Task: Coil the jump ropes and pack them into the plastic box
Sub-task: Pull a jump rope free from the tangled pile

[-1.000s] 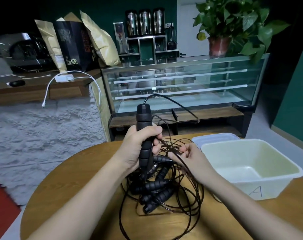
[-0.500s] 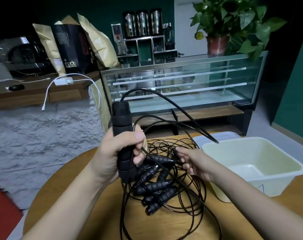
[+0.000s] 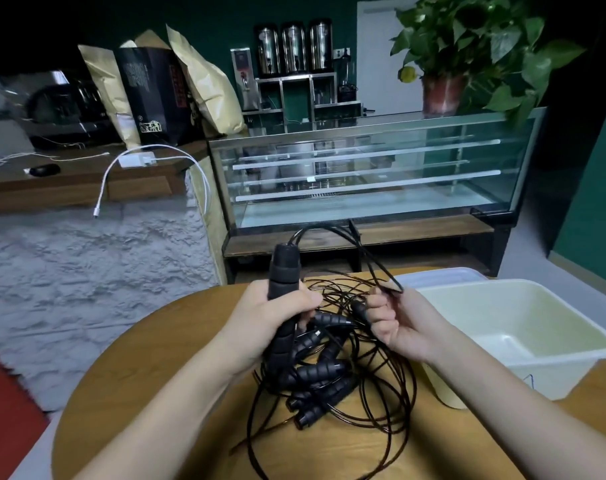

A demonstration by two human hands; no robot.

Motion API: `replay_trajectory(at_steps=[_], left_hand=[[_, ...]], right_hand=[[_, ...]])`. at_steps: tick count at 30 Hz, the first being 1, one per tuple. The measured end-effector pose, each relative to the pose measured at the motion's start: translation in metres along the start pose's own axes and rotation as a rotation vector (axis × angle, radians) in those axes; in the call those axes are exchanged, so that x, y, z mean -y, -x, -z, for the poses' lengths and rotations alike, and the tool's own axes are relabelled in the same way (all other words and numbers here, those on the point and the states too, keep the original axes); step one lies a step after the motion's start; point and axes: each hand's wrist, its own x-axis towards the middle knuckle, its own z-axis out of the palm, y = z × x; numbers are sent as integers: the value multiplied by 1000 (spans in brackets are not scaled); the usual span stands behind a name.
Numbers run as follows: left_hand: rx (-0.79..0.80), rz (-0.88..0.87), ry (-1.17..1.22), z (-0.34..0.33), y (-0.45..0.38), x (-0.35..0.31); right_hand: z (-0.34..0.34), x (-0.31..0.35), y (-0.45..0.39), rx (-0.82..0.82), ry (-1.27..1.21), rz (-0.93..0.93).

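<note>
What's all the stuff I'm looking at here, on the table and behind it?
held handle: one, black, upright in the left hand's grip
jump ropes: a tangled pile, exact count unclear, black, middle of the table
plastic box: one, cream, right side of the table, nothing visible inside
lid: one, pale translucent, behind the box
table: one, round, wooden
display case: one, glass, behind the table
potted plant: one, green, on the case
paper bags: three, two tan and one black, on the counter at left
white cable: one, hanging off that counter
metal urns: three, silver, back shelf
left hand: grips the handle
right hand: pinches a cord
</note>
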Motion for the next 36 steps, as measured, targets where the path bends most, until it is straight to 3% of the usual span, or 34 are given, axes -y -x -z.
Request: replay_trajectory(at_steps=[7,11,15,18,20,23,26,28,32,36], left_hand=[[-157,54,52,-10,-16,16],[-188,-29,-20,-21,-26,23],[-82,-173,-155,-34,-35,26],[-208,-174,-209,-44,-40,28],[-295,-102,-160,-46,-43,29],[-303,-31,-99,-38,-46,22],[-285,-43,-5,-29,-47,11],[-247,-39,81,-25,-46,3],[-188,-73,179,-26,-43,-18],[-159,-126,255,-30,-38,-40]], right_hand=[[-65,13,24,-129,870,-153],[-105,20,47,-128,1276,45],[-125,20,54,-112,1532,240],[-128,20,58,-89,1770,430],[-124,21,61,-102,1738,561],[-105,16,57,-260,1527,740],[-75,7,40,-386,1252,772],[-55,-3,27,-341,1230,651],[-24,-26,5,-41,1407,396],[-19,-44,-7,54,1503,367]])
